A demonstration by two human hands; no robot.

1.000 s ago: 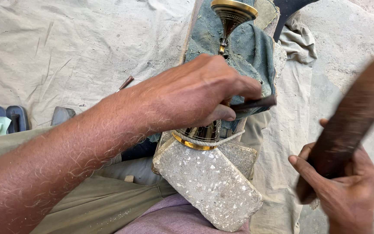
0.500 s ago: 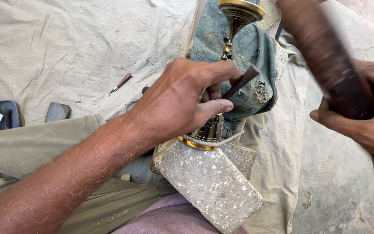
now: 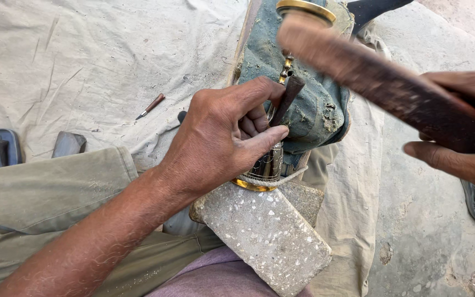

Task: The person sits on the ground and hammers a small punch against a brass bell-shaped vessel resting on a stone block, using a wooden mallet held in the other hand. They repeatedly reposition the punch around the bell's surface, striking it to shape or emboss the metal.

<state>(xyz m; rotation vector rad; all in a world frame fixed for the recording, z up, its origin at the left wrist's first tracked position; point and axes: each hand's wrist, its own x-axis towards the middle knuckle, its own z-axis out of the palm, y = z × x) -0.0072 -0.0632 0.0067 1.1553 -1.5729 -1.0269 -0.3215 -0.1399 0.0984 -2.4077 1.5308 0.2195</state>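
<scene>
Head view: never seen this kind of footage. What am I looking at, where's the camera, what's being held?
There is no machine here: these are a person's two bare hands, filmed by a camera worn on the head and looking down at the lap. The left hand pinches a small dark chisel-like punch against an ornate brass vessel, which lies along a blue-grey padded cloth. A speckled stone block rests at the vessel's base. The right hand has a closed grip on a dark wooden mallet, raised and blurred. A pale canvas sheet covers the ground; a small brown-handled tool lies on it.
</scene>
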